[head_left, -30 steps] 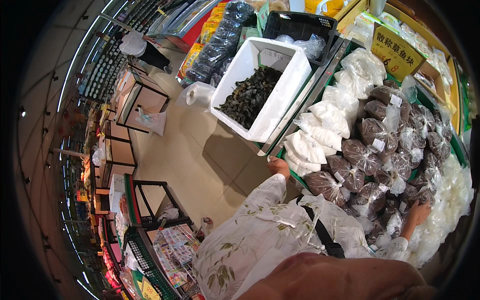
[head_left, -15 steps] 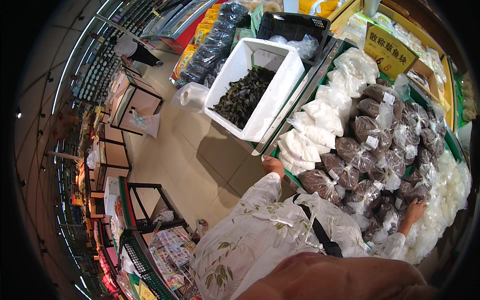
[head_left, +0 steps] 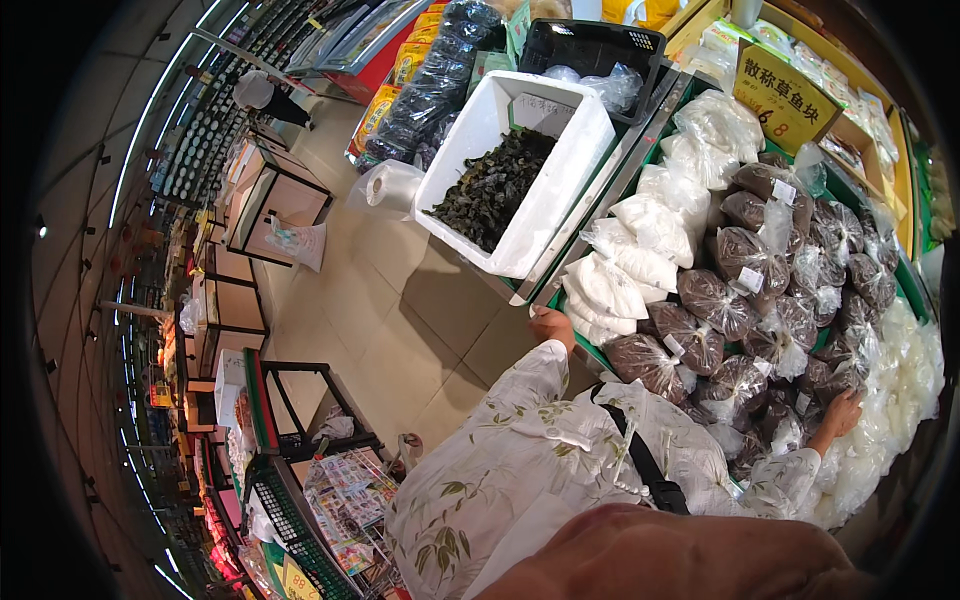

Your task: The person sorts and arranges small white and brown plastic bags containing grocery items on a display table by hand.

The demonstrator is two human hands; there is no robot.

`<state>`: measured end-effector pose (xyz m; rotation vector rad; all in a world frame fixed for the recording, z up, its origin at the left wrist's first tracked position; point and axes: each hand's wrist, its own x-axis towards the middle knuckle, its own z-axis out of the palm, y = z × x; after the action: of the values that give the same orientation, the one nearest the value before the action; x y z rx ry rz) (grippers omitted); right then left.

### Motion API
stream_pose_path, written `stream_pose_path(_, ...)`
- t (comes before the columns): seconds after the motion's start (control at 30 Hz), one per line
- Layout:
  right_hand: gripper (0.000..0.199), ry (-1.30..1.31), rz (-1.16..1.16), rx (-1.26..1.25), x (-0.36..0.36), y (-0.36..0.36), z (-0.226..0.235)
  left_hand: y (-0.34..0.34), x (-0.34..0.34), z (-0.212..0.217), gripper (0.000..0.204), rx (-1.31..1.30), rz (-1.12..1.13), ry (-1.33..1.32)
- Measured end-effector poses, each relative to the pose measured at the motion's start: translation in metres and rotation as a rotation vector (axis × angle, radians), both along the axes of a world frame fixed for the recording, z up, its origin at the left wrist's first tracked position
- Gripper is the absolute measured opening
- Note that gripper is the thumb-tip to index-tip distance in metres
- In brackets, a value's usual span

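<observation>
My left hand (head_left: 553,328) rests at the near left corner of a green-lined display bin (head_left: 592,352), its fingers curled round the edge. Beside it lie clear bags of white powdery or grainy food (head_left: 606,290). My right hand (head_left: 840,413) is over the bin's right part, fingers drawn together on the plastic of a bag with dark brown contents (head_left: 848,375); its fingertips are partly hidden. Many similar knotted dark brown bags (head_left: 750,262), some with white labels, fill the middle. Pale translucent bags (head_left: 890,400) are heaped just right of my right hand.
Beyond the bin's left side stands a white foam box (head_left: 445,150) of dark, leafy-looking food, with a plastic bag roll (head_left: 392,187) beside it. A black crate (head_left: 590,45) and a yellow sign (head_left: 785,90) stand farther back. A shopping cart (head_left: 375,545) is at lower left.
My right hand has shifted slightly up and its fingers, more spread before, are now drawn together at the bag. My left hand stays at the bin's corner. The view has moved slightly.
</observation>
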<state>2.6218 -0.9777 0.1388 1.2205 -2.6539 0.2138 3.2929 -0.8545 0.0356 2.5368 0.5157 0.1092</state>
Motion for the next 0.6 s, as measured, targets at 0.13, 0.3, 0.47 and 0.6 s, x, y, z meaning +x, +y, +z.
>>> stream_pose_path(0.13, 0.040, 0.051, 0.003, -0.021, 0.006, -0.001, -0.004, 0.005, 0.009, -0.017, 0.049, -0.076, -0.003, 0.017)
stream_pose_path(0.3, 0.038, 0.083, -0.048, -0.043, 0.000, 0.004, -0.022, 0.001, 0.008, -0.010, 0.050, -0.093, -0.057, -0.077)
stream_pose_path(0.47, 0.036, 0.154, 0.149, -0.113, -0.018, 0.022, -0.038, -0.003, -0.006, 0.006, 0.056, -0.111, -0.255, 0.195)
stream_pose_path(0.6, 0.055, -0.213, 0.200, -0.097, 0.058, 0.030, 0.014, 0.030, 0.041, -0.030, 0.063, 0.489, -0.697, 0.467)
